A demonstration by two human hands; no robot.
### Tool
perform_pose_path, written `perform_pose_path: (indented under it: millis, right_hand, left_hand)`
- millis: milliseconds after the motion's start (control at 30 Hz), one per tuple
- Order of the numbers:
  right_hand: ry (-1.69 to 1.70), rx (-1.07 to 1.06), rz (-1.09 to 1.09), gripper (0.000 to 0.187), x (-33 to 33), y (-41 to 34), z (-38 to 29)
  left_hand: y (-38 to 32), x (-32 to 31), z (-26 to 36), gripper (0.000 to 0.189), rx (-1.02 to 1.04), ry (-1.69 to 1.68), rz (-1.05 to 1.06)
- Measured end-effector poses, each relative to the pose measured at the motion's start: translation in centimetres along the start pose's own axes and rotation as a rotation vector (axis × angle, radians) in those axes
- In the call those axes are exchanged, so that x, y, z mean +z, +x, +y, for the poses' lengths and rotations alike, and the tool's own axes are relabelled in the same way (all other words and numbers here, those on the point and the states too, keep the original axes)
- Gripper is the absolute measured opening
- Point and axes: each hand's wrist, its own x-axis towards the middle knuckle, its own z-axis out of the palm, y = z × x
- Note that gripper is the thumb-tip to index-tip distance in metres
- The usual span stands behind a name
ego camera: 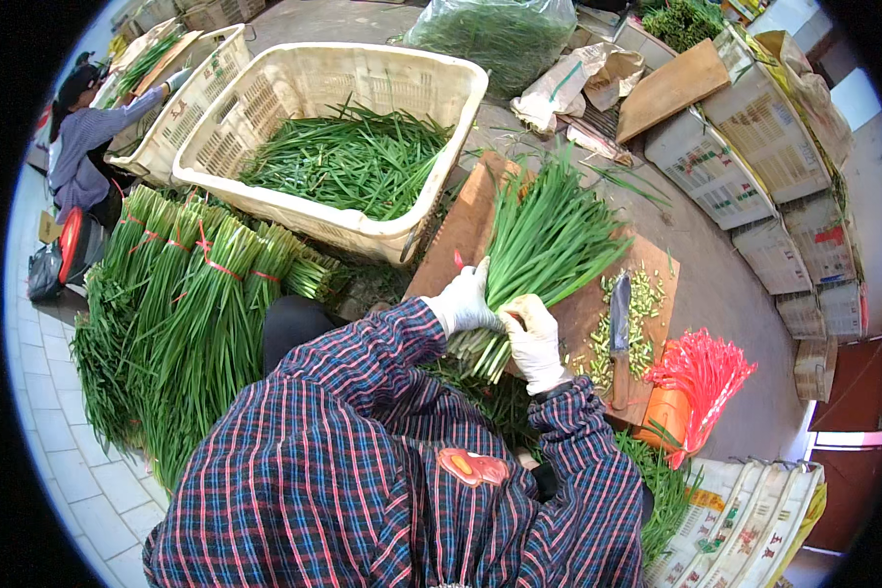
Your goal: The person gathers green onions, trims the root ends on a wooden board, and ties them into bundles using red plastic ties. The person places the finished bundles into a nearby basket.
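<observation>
A loose bunch of garlic chives (547, 231) lies over a wooden board (448, 242), leaves pointing away from me. My left hand (470, 300), in a white glove, grips it near the pale stem ends. A short red strip (459, 259) shows beside the left fingers. My right hand (535, 339), also gloved, has its fingertips pinched against the stems on the right side; what exactly lies between them is hidden. On the board's right part, a knife with a wooden handle (619, 378) rests among chopped stem ends (643, 309).
Tied chive bundles (198, 294) are piled at my left. A cream plastic crate (331, 55) holds loose chives beyond them. Red plastic ties (702, 382) lie over an orange holder (665, 413) at right. Stacked crates (709, 169) line the right side. A person (92, 140) works far left.
</observation>
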Motion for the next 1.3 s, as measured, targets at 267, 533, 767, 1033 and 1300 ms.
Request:
perform_pose_path:
  millis: [267,533,767,1033,1300]
  right_hand:
    - [-0.084,0.013,-0.107,0.01,1.9,2.1,1.2]
    - [-0.182,0.117,-0.297,0.014,1.2,3.6,2.7]
    - [-0.111,0.157,-0.201,0.015,1.2,2.1,3.1]
    - [-0.066,0.101,-0.074,0.012,1.9,0.9,2.4]
    - [0.0,0.091,-0.018,0.01,2.1,0.3,2.3]
  left_hand:
    - [-0.2,0.8,-0.2,0.115,-0.032,0.033,0.04]
    - [-0.6,0.7,-2.7,0.117,0.224,-0.263,0.064]
    - [-1.4,1.3,-4.2,0.097,0.338,-0.703,0.219]
    - [-0.5,2.5,-5.1,0.097,0.192,-0.982,0.431]
    - [2.9,3.9,-7.3,0.034,-0.1,-1.253,0.45]
